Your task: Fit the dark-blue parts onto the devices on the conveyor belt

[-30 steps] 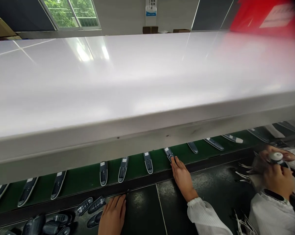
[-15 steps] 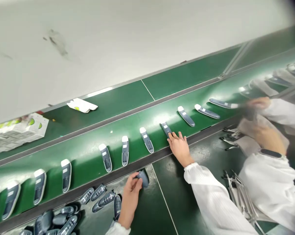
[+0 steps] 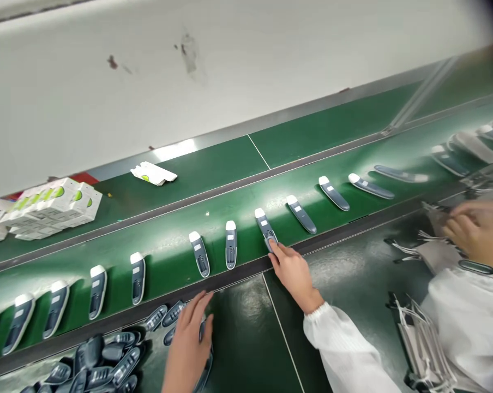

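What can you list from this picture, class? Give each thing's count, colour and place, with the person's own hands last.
Grey handheld devices with white tips: at least sixteen, in a row along the near green belt.
Dark grey device shells: a heap, count unclear, bottom left on the bench.
White and green cartons: a stack, far left on the far belt.
Flat white carton: one, on the far belt.
White panel: one, above the belts.
Co-worker's hands: blurred, right edge.
Left hand: resting on shells beside the heap.
Right hand: fingertips on one device on the belt.
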Motion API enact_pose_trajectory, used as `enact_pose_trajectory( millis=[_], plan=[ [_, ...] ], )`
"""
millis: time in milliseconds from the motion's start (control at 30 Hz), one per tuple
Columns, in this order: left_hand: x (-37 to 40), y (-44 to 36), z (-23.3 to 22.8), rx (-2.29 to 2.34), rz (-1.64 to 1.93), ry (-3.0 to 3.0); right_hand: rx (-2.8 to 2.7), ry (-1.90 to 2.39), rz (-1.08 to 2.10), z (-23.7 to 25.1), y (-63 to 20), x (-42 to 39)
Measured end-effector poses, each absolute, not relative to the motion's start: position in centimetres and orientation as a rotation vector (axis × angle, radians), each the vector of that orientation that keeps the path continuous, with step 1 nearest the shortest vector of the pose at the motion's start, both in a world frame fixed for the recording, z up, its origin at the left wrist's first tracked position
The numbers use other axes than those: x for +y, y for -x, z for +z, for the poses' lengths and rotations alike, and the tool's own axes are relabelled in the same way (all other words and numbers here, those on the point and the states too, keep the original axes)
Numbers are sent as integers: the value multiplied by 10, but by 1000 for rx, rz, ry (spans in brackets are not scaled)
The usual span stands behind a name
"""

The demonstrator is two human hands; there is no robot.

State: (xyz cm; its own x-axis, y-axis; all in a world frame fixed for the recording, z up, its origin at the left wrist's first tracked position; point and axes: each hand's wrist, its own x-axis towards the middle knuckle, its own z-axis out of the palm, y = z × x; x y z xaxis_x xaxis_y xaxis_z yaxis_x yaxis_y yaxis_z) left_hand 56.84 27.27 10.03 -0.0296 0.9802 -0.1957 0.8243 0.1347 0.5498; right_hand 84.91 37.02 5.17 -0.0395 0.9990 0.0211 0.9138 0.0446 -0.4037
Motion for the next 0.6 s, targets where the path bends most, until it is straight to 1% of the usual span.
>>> enact_pose_trajectory(
  millis=[67,133,233,400,600],
  plan=[
    [248,-521,89,2002,219,-1905,-2076,2037,283,43,-852,385],
    [228,-489,77,1999,68,-2004,-2120,2069,230,37,-854,390],
    [215,-473,65,1988,-17,-2093,-2151,2095,207,31,-858,388],
    [222,-486,62,2007,99,-2117,-2121,2114,192,23,-870,386],
    [230,-502,76,2108,378,-1626,-2030,2013,139,15,-884,387]
  ],
)
